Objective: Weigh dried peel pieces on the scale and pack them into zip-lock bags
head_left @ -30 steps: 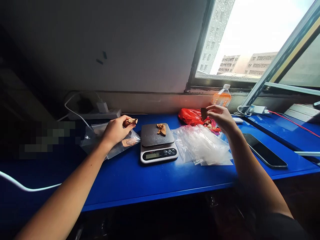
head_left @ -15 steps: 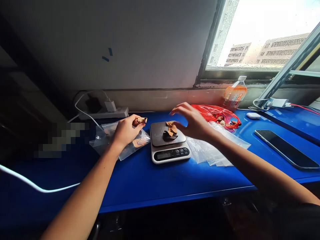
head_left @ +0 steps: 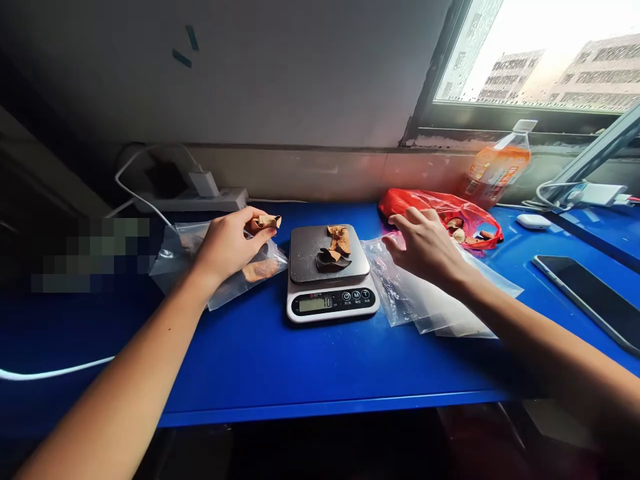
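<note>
I see dried brown pieces (head_left: 341, 240) on the scale (head_left: 305, 260), between the left hand (head_left: 231, 241) and the right hand (head_left: 423, 245). The left pinches a curled piece (head_left: 269, 221); the right, released, hovers over clear bags (head_left: 440, 310).

Daylight enters through the drop-speckled window (head_left: 545, 67). Left of the window, a grey wall (head_left: 300, 73) darkens with distance from it; below the window's level lie a pale wall strip (head_left: 320, 177) and blue table (head_left: 270, 373).
</note>
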The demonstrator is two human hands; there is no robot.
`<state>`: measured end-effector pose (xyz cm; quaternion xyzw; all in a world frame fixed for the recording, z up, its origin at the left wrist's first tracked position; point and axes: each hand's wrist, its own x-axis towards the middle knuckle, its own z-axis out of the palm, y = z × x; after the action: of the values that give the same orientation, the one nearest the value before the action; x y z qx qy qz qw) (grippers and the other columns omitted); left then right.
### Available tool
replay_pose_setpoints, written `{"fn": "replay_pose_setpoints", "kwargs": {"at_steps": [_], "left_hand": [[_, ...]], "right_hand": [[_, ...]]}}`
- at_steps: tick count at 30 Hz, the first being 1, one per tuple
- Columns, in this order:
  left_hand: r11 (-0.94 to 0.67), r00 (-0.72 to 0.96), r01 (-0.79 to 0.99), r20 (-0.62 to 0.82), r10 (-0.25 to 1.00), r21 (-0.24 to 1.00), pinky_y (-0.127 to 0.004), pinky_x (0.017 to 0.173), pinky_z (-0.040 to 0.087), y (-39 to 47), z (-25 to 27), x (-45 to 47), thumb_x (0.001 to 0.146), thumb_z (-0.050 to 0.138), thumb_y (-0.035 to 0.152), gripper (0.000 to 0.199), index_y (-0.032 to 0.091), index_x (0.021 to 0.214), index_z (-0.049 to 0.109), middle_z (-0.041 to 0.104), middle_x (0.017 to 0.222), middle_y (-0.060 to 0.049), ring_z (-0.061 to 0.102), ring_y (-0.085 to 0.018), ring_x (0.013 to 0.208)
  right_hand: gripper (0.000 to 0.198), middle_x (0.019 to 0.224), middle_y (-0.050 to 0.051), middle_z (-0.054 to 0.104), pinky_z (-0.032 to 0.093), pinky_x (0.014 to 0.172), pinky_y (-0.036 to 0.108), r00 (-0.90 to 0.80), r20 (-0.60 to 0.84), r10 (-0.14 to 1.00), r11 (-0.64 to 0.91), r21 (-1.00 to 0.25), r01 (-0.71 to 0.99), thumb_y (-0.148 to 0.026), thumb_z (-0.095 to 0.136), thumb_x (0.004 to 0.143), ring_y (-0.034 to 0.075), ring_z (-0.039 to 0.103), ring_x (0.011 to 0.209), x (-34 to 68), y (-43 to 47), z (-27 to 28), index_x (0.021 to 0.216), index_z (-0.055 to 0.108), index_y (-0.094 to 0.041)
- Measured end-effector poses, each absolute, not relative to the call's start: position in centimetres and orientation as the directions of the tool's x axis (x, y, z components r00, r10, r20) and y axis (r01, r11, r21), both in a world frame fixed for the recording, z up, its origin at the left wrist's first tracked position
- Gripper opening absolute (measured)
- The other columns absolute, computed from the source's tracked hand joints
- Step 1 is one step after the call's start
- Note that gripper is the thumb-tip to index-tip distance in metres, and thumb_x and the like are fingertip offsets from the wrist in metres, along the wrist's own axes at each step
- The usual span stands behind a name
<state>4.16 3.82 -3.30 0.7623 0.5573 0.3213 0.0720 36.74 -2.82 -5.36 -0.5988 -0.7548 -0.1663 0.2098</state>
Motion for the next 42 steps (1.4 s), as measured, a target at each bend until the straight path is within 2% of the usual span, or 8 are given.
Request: {"fn": "replay_pose_setpoints", "kwargs": {"at_steps": [3, 7, 14, 20, 25, 31, 37, 42], "left_hand": [[-0.379, 0.182, 0.813, 0.424, 0.887, 0.443, -0.03, 0.077, 0.053, 3.8, -3.4, 3.9, 0.08, 0.066, 0.036, 0.024, 0.025, 0.1, 0.072, 0.076, 0.092, 0.0, 0.069, -0.022, 0.082], [-0.5, 0.29, 0.787, 0.497, 0.818, 0.363, -0.033, 0.086, 0.054, 3.4, -3.1, 3.9, 0.083, 0.058, 0.028, 0.023, 0.024, 0.101, 0.072, 0.074, 0.105, -0.002, 0.068, -0.023, 0.093], [-0.669, 0.468, 0.687, 0.533, 0.705, 0.283, -0.031, 0.087, 0.052, 2.7, 1.2, 10.7, 0.084, 0.055, 0.022, 0.031, 0.021, 0.11, 0.072, 0.075, 0.107, -0.003, 0.067, -0.02, 0.091], [-0.893, 0.867, 0.446, 0.276, 0.415, -0.058, -0.034, 0.073, 0.049, 1.5, 4.2, 23.2, 0.081, 0.061, 0.018, 0.022, 0.019, 0.097, 0.075, 0.075, 0.095, -0.008, 0.07, -0.025, 0.088], [-0.903, 0.915, 0.386, 0.197, 0.351, -0.187, -0.033, 0.075, 0.051, 1.4, 3.7, 30.6, 0.083, 0.059, 0.015, 0.018, 0.018, 0.09, 0.076, 0.075, 0.102, -0.013, 0.071, -0.027, 0.094], [-0.915, 0.917, 0.371, 0.217, 0.334, -0.158, -0.023, 0.084, 0.05, 2.4, 3.1, 34.5, 0.091, 0.049, 0.021, 0.027, 0.018, 0.099, 0.075, 0.074, 0.11, -0.005, 0.07, -0.019, 0.103], [-0.904, 0.903, 0.427, 0.074, 0.423, -0.036, -0.024, 0.082, 0.051, 4.6, 4.8, 36.2, 0.078, 0.071, 0.023, 0.04, 0.013, 0.117, 0.069, 0.072, 0.113, -0.008, 0.069, -0.021, 0.103], [-0.911, 0.827, 0.392, 0.383, 0.411, 0.132, -0.03, 0.088, 0.052, 4.5, 6.7, 29.7, 0.088, 0.061, 0.027, 0.037, 0.017, 0.123, 0.066, 0.07, 0.115, -0.004, 0.068, -0.02, 0.103]], "right_hand": [[0.032, 0.108, 0.018, 0.06, 0.046, 0.093, 0.054, -0.247, 0.47, 0.847, 0.29, -0.019, 0.957, -0.028, 0.045, 0.095, 0.034, 0.056, 0.105, 37.0, -2.1, -5.7, 0.118, 0.063, -0.017], [0.041, 0.122, 0.016, 0.06, 0.049, 0.094, 0.049, -0.362, 0.235, 0.902, 0.388, -0.075, 0.918, -0.028, 0.042, 0.096, 0.031, 0.058, 0.111, 39.6, -1.1, -6.8, 0.134, 0.056, -0.02], [0.036, 0.113, 0.014, 0.066, 0.051, 0.085, 0.045, -0.316, 0.083, 0.945, 0.317, 0.002, 0.948, -0.037, 0.048, 0.096, 0.031, 0.062, 0.103, 42.4, -1.5, -6.9, 0.125, 0.063, -0.024], [0.021, 0.104, 0.011, 0.068, 0.05, 0.081, 0.036, -0.4, 0.063, 0.914, 0.403, -0.052, 0.914, -0.019, 0.049, 0.091, 0.023, 0.064, 0.091, 40.7, -2.4, -5.7, 0.103, 0.066, -0.021], [0.025, 0.11, 0.01, 0.07, 0.051, 0.085, 0.036, -0.419, 0.132, 0.898, 0.432, -0.094, 0.897, -0.019, 0.055, 0.089, 0.024, 0.066, 0.098, 41.5, -2.1, -5.9, 0.112, 0.064, -0.022], [0.025, 0.121, 0.014, 0.069, 0.052, 0.09, 0.041, -0.403, 0.152, 0.902, 0.421, -0.11, 0.901, -0.018, 0.056, 0.089, 0.027, 0.066, 0.103, 41.6, -2.0, -4.8, 0.112, 0.066, -0.018], [0.012, 0.098, 0.009, 0.072, 0.051, 0.076, 0.034, -0.352, 0.206, 0.913, 0.383, -0.133, 0.914, -0.021, 0.058, 0.089, 0.021, 0.064, 0.083, 41.6, -1.9, -4.1, 0.096, 0.068, -0.02], [0.008, 0.073, 0.002, 0.063, 0.041, 0.061, 0.029, -0.217, 0.378, 0.9, 0.373, -0.408, 0.833, -0.023, 0.061, 0.084, 0.014, 0.053, 0.064, 43.5, -3.2, -1.2, 0.079, 0.065, -0.019]]}}
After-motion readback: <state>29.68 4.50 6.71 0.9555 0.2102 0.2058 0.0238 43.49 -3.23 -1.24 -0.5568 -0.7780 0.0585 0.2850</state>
